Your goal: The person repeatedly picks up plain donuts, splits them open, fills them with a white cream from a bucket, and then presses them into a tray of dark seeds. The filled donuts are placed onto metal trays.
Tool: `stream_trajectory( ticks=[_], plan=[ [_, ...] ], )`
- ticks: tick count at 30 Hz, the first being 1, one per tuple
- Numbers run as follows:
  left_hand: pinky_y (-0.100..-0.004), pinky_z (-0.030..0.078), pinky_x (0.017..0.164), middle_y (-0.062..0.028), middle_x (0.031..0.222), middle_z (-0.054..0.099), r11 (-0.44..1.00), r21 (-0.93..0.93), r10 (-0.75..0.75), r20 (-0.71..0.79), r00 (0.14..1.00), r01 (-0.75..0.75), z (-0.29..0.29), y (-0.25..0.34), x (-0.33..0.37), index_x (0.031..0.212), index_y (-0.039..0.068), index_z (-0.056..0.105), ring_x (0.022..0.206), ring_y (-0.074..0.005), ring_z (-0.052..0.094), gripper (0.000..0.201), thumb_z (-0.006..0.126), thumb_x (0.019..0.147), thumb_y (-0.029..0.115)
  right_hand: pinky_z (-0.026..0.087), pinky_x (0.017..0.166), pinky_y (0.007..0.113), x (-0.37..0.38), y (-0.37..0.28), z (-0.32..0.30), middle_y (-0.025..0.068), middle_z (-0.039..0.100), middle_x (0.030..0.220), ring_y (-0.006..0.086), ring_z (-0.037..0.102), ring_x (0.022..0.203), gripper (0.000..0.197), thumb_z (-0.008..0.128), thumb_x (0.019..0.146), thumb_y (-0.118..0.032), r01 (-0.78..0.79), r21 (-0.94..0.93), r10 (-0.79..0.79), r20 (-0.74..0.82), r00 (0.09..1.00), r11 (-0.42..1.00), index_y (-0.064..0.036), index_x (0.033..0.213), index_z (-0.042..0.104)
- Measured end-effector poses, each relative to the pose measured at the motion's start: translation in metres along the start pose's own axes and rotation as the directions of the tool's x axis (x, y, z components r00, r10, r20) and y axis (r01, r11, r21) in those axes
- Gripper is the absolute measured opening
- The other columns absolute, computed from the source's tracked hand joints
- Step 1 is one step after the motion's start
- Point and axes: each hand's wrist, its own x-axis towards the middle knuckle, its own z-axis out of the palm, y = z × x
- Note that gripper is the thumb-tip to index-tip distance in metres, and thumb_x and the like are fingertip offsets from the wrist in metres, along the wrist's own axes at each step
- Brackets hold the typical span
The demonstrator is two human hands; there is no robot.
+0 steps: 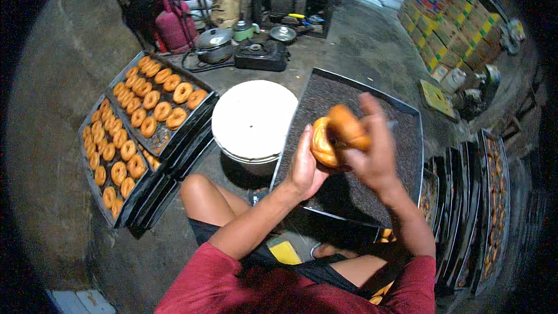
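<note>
My left hand [303,166] is closed on a glossy golden ring doughnut [321,146], its fingers partly behind the doughnut. Beside it, a second browned doughnut [347,123] is tilted in my right hand [378,154], which is smeared by motion with one finger raised. The two doughnuts overlap, and I cannot tell whether they touch. Under both hands lies a metal-rimmed rectangular tray [367,82] spread with dark brown granules [325,96].
Left of the tray stands a round white-topped bucket [254,113]. Stacked trays [165,154] at the left carry rows of doughnuts [151,100]. More trays [459,215] lean at the right. Farther back are a stove [261,55], a lidded pot [214,46] and cardboard boxes [456,29].
</note>
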Motion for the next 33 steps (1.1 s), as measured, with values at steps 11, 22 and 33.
stream_trajectory(
  ticks=[11,22,33],
  plan=[
    [-0.0368,0.047,0.095,-0.0164,0.129,0.055,0.701,0.712,0.322,-0.362,0.875,0.036,-0.121,0.181,-0.043,0.149,0.011,0.037,0.115,-0.0238,0.057,0.062,0.056,0.093,0.029,0.053,0.088,0.049,0.095,0.028,0.214,0.0266,0.057,0.106,0.0443,0.062,0.099,0.056,0.074,0.077,-0.026,0.074,-0.028,-0.054,0.439,0.897,0.997,-0.0076,0.126,0.056],
    [-0.0458,0.05,0.092,-0.0228,0.116,0.059,-0.556,0.801,0.479,0.089,0.873,0.223,-0.185,0.209,0.02,0.13,0.012,0.061,0.108,-0.0408,0.056,0.063,0.077,0.071,0.029,0.054,0.085,0.046,0.107,0.086,0.265,0.0234,0.062,0.107,0.0406,0.064,0.1,0.051,0.073,0.076,-0.029,-0.172,0.079,0.132,0.366,0.921,0.982,-0.0079,0.122,0.062],
    [-0.0395,0.054,0.095,-0.0152,0.132,0.057,0.744,0.668,0.065,-0.112,0.992,0.027,-0.123,0.181,0.025,0.15,0.005,0.034,0.116,-0.022,0.062,0.072,0.069,0.09,0.02,0.05,0.097,0.035,0.061,0.049,0.112,0.0125,0.056,0.135,0.0194,0.054,0.123,0.067,0.068,0.084,-0.008,-0.406,0.694,0.326,0.253,0.911,0.594,-0.0046,0.146,0.043]
  ],
)
